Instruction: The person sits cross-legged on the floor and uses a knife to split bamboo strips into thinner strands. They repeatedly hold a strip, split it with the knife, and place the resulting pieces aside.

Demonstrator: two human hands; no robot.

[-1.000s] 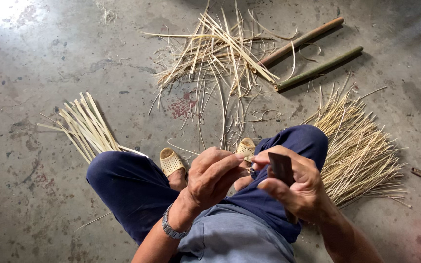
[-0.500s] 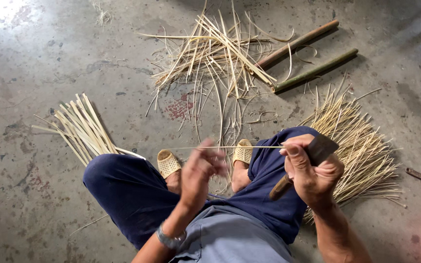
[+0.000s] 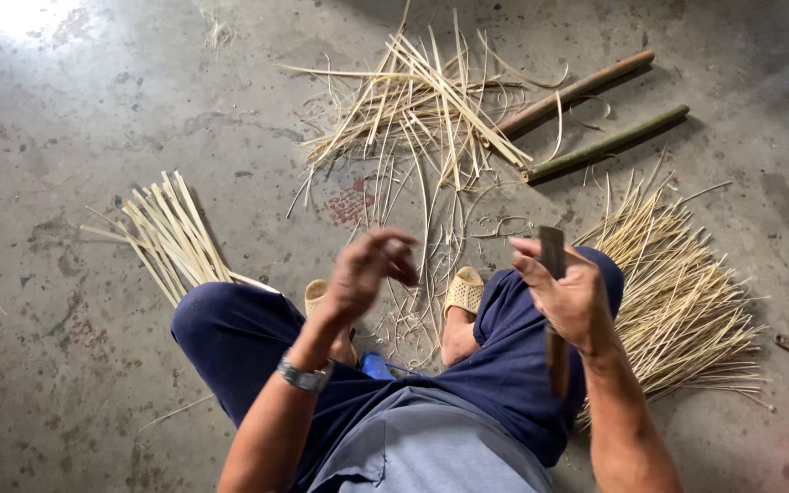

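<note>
Head view. Right hand (image 3: 570, 297): fingers wrapped around a knife (image 3: 553, 301), blade rising above the fingers, handle running below the palm. Left hand (image 3: 369, 267): blurred, fingers curled loosely; contents cannot be told. Split bamboo strips (image 3: 426, 110) lie on the floor beyond both hands.

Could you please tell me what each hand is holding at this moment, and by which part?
The right hand grips a knife around its handle, blade up. The left hand is blurred; whether it holds anything cannot be told.
</note>
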